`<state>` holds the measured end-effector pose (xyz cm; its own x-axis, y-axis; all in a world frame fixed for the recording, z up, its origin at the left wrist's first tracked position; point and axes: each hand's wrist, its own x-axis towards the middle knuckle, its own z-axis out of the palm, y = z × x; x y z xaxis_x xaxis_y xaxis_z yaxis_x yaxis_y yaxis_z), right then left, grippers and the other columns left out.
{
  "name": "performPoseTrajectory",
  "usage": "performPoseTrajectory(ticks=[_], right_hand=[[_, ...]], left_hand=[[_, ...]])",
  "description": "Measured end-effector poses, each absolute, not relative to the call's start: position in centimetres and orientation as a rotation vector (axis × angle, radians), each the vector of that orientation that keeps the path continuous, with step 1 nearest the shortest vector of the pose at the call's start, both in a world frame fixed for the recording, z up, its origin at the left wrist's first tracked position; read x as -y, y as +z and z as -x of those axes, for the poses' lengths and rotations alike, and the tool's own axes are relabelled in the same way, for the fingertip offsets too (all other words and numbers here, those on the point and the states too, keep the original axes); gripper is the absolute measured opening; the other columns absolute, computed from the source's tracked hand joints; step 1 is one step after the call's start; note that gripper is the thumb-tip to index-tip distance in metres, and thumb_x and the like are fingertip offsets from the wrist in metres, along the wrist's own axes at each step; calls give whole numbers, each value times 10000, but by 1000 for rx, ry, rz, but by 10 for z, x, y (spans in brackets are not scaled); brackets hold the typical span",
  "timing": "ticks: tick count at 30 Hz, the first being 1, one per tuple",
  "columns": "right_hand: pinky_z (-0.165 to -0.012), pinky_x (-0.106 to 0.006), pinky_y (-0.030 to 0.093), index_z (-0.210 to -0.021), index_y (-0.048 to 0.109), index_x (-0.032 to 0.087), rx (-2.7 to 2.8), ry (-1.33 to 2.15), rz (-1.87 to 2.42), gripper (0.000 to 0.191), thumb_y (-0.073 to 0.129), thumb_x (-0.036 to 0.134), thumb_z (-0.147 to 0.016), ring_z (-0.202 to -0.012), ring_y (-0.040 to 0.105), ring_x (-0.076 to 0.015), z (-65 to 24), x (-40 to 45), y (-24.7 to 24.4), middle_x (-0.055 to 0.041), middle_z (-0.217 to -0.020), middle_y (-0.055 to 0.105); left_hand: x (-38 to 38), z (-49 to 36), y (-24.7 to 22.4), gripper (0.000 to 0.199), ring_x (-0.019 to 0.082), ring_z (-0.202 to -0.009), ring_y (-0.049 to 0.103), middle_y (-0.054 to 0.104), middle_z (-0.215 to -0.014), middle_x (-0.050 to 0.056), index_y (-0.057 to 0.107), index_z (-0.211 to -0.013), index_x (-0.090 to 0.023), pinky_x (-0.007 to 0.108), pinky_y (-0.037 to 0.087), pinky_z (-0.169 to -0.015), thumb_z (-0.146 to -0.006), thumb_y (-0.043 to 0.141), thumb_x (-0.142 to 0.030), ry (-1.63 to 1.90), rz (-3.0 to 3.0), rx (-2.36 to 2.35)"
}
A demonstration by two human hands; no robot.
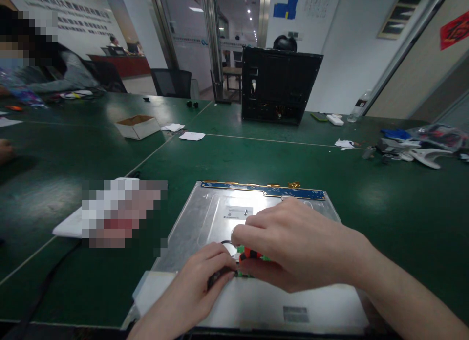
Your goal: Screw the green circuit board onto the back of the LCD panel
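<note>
A silver metal panel [186,232] lies flat before me, with a long blue circuit board [238,187] along its far edge. My right hand [289,242] is closed around a red and black tool [251,253], over a green circuit board [242,274] mostly hidden below it. Just to the left, my left hand [203,276] is closed on a dark thing, perhaps a cable, that its fingers largely cover. Its fingertips rest by the green board's left side. A white label [237,212] shows on the panel beyond my hands.
Left of the panel lies a white object [69,223] with a dark cable. An open box [137,127] and papers [192,136] sit farther back. A black panel [280,86] stands upright at the far side. Plastic-wrapped items [436,137] lie far right. A person sits at far left.
</note>
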<state>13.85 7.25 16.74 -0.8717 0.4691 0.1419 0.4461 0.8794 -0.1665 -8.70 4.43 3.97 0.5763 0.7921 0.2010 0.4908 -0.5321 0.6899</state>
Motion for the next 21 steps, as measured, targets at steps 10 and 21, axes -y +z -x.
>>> performPoseTrajectory(ticks=[10, 21], right_hand=[[-475, -290, 219, -906, 508, 191, 2895, 270, 670, 96, 532, 213, -815, -623, 428, -117, -141, -71, 173, 16, -828, 591], [-523, -301, 210, -913, 518, 201, 2889, 161, 729, 136, 463, 312, -970, -596, 437, -119, -138, -73, 168, 18, -748, 608]], left_hand=[[-44, 86, 40, 192, 191, -865, 649, 668, -899, 24, 652, -892, -228, 253, 505, -753, -891, 506, -103, 717, -2246, -1014], [-44, 87, 41, 229, 190, -925, 619, 653, -993, 23, 654, -999, -236, 259, 495, -825, -893, 506, -98, 690, -2229, -998]])
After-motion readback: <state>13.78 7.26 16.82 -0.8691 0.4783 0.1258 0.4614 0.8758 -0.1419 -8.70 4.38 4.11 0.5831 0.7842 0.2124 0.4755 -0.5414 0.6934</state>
